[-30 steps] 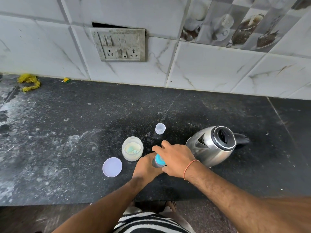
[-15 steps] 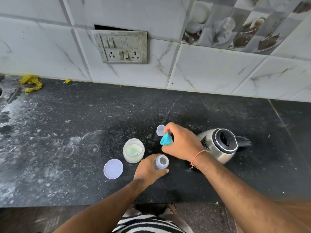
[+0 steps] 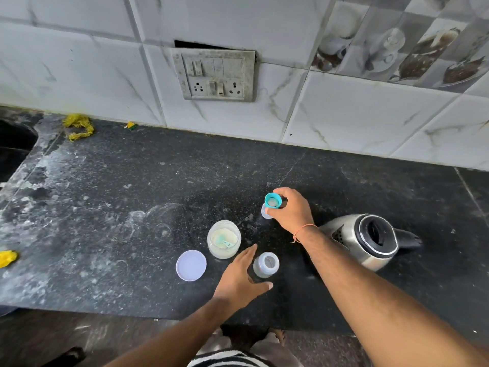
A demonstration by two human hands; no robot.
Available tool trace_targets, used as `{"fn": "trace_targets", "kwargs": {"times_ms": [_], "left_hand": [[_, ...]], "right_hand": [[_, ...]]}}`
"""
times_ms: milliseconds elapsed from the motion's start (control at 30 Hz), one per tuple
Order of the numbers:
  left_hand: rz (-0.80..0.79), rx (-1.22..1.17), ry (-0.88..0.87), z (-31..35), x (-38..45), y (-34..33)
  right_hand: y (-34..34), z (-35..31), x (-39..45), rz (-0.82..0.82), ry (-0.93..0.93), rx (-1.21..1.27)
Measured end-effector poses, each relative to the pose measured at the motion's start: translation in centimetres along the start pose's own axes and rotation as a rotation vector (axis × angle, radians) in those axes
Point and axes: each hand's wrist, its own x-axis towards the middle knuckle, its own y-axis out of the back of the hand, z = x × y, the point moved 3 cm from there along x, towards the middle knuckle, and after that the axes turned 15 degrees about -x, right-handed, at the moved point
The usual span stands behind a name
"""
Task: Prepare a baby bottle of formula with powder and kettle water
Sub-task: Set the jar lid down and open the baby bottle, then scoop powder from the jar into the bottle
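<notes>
Since the earlier frames, teal collar (image 3: 273, 200) is off the bottle (image 3: 265, 265) and carried up-frame; right hand (image 3: 292, 211) grasps it by the rim above the small clear cap (image 3: 265, 212), probably to park it there. Left hand (image 3: 239, 280) has let go, fingers relaxed beside the bottle, which stands open-mouthed at lower centre of the counter (image 3: 119, 194). Powder jar (image 3: 224, 238), scoop inside, sits just left; its lid (image 3: 191, 265) lies alongside. Kettle (image 3: 366, 241) waits at right.

Single head-worn wide-angle view, looking steeply down and forward over the counter's (image 3: 111, 181) near edge toward the tiled wall (image 3: 344, 115); close range, both forearms entering from below.
</notes>
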Motion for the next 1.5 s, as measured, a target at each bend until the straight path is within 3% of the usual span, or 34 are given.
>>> {"fn": "trace_targets", "kwargs": {"times_ms": [167, 367, 467, 533, 600, 733, 833, 933, 1033, 1167, 1500], "left_hand": [[0.043, -0.037, -0.009, -1.1, -4.5, 0.9], [0.446, -0.081, -0.233, -1.2, -8.7, 4.8], [0.543, -0.025, -0.291, -0.9, -7.4, 6.8], [0.525, 0.069, -0.276, -0.7, -5.7, 7.7], [0.501, 0.148, -0.211, -0.4, -3.9, 8.3], [0.472, 0.171, -0.128, 0.1, -1.3, 8.8], [0.437, 0.087, -0.153, 0.4, -0.2, 9.0], [0.399, 0.102, -0.234, 0.7, 0.5, 9.3], [0.400, 0.140, -0.369, 2.1, 0.2, 9.4], [0.371, 0.199, -0.541, 4.2, -0.3, 9.3], [0.379, 0.153, -0.578, 7.3, -1.0, 10.1]], "right_hand": [[-1.9, 0.5, 0.4, -0.006, 0.008, -0.006], [-3.0, 0.8, 0.5, -0.012, -0.022, 0.027], [-3.0, 0.8, 0.3, -0.056, -0.012, 0.006], [-2.5, 0.5, -0.2, -0.060, 0.006, -0.069], [-1.2, -0.4, -1.1, 0.035, 0.075, -0.145], [2.0, -4.5, -5.7, 0.317, 0.456, -0.122], [2.2, -7.5, -9.4, 0.131, 0.665, -0.239], [0.6, -8.5, -11.2, -0.184, 0.653, -0.569], [-0.6, -9.0, -12.1, -0.267, 0.648, -0.733], [-0.9, -9.8, -12.5, -0.241, 0.594, -0.807], [1.6, -11.5, -12.6, -0.103, 0.549, -0.821]]}}
